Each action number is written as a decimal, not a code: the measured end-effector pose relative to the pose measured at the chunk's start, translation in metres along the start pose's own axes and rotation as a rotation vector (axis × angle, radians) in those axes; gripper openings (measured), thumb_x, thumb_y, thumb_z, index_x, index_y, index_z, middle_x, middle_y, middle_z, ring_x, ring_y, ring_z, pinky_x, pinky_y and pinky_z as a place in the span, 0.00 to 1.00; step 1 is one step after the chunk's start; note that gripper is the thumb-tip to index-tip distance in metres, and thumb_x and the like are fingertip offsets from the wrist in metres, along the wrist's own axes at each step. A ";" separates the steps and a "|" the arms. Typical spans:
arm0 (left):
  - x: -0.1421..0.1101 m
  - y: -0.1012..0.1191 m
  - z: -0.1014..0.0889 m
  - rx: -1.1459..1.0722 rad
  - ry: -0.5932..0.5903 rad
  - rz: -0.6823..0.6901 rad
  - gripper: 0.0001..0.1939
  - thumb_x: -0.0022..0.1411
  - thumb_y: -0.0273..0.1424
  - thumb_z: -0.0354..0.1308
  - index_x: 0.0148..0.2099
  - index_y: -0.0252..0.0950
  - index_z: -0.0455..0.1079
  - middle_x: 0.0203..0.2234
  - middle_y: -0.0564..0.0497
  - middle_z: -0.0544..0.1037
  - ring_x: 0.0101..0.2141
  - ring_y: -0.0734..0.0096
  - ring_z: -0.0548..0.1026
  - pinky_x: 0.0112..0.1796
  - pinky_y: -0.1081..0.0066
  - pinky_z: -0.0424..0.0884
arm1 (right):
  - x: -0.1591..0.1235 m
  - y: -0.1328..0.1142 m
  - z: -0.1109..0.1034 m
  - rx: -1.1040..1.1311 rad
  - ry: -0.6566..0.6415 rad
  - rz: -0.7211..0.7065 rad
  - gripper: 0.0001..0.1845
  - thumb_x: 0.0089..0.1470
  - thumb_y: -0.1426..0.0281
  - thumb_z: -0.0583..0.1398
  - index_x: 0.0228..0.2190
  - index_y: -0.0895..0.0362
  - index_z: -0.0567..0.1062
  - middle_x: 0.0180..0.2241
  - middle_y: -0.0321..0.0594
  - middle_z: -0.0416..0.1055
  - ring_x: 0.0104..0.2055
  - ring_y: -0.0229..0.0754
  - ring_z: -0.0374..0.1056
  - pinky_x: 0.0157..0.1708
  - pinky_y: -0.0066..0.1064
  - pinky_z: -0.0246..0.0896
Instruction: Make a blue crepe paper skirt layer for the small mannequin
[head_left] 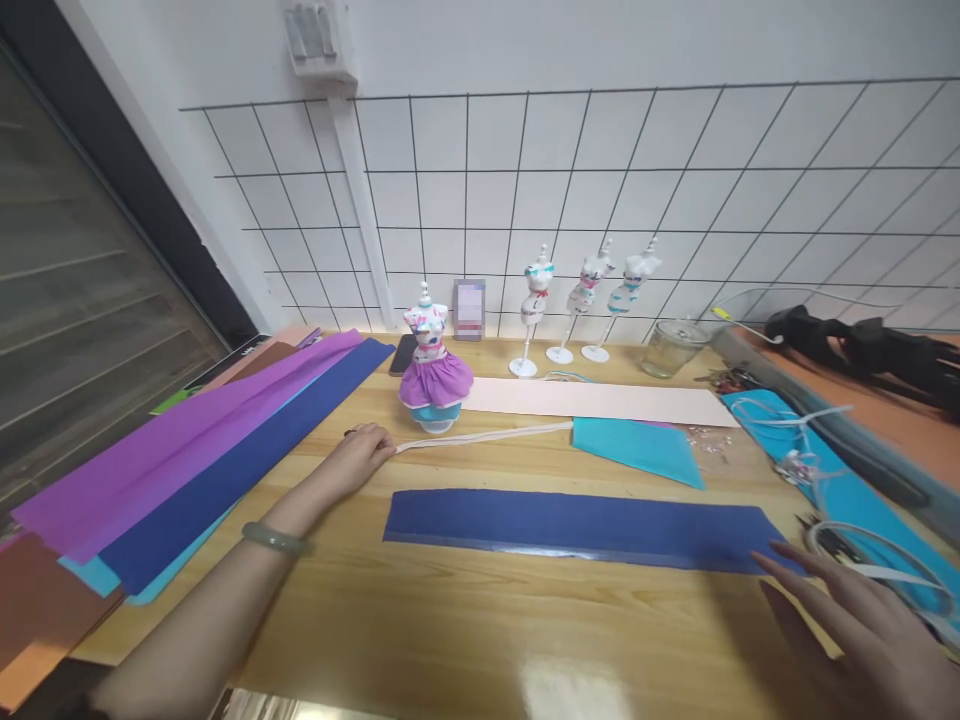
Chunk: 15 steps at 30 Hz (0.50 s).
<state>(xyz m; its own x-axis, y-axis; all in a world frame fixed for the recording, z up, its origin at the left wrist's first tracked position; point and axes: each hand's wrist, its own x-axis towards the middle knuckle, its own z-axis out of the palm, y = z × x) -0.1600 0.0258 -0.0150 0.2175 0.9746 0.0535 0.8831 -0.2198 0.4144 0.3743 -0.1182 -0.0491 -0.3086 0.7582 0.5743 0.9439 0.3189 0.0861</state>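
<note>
My left hand, a bracelet on its wrist, is closed on the left end of a thin pale ribbon. That ribbon runs right across the table to a turquoise piece. In front of it lies a long dark blue strip, flat, with a shiny lower edge. Over the strip's right end my right hand is held with fingers spread and nothing in them; whether the fingertips touch it I cannot tell. A small dress form in a purple skirt stands just behind my left hand.
A pale pink strip lies behind the ribbon. Three dress forms, one nearest the middle, stand by the wall with a phone and a glass jar. Purple and blue sheets are piled left; cords and a roll lie right.
</note>
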 end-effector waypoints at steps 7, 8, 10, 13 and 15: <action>-0.026 0.040 -0.047 0.001 -0.100 0.026 0.16 0.63 0.42 0.43 0.35 0.38 0.66 0.30 0.51 0.75 0.31 0.66 0.72 0.31 0.71 0.64 | 0.056 -0.066 -0.018 0.274 -0.042 0.020 0.14 0.57 0.68 0.54 0.46 0.52 0.70 0.45 0.48 0.69 0.46 0.51 0.67 0.42 0.47 0.65; -0.032 0.050 -0.055 0.013 -0.115 0.056 0.16 0.63 0.42 0.43 0.38 0.39 0.66 0.32 0.51 0.75 0.32 0.65 0.72 0.33 0.71 0.64 | 0.067 -0.076 -0.020 0.347 -0.080 0.044 0.14 0.58 0.68 0.53 0.46 0.52 0.70 0.47 0.47 0.68 0.48 0.50 0.66 0.43 0.45 0.66; -0.045 0.071 -0.069 0.034 -0.115 0.101 0.16 0.63 0.41 0.44 0.45 0.40 0.66 0.34 0.50 0.76 0.34 0.65 0.73 0.33 0.71 0.65 | 0.092 -0.096 -0.025 0.500 -0.137 0.076 0.14 0.59 0.68 0.53 0.46 0.51 0.70 0.49 0.46 0.68 0.50 0.47 0.65 0.45 0.41 0.65; -0.071 0.106 -0.085 0.053 -0.141 0.203 0.16 0.63 0.41 0.46 0.50 0.43 0.64 0.31 0.52 0.76 0.31 0.68 0.74 0.29 0.72 0.65 | 0.136 -0.128 -0.032 0.710 -0.209 0.018 0.16 0.60 0.67 0.53 0.49 0.52 0.69 0.51 0.45 0.67 0.54 0.45 0.62 0.50 0.41 0.62; -0.088 0.127 -0.093 0.090 -0.118 0.277 0.16 0.63 0.39 0.47 0.52 0.45 0.64 0.31 0.54 0.76 0.31 0.69 0.73 0.28 0.74 0.64 | 0.164 -0.150 -0.037 0.845 -0.245 -0.084 0.18 0.60 0.66 0.52 0.52 0.52 0.67 0.53 0.44 0.66 0.56 0.45 0.59 0.54 0.41 0.58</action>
<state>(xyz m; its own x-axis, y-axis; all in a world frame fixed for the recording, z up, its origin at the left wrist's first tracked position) -0.1054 -0.0844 0.1171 0.4968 0.8667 0.0451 0.8159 -0.4841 0.3163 0.1865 -0.0628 0.0624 -0.4812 0.7830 0.3942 0.5439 0.6193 -0.5662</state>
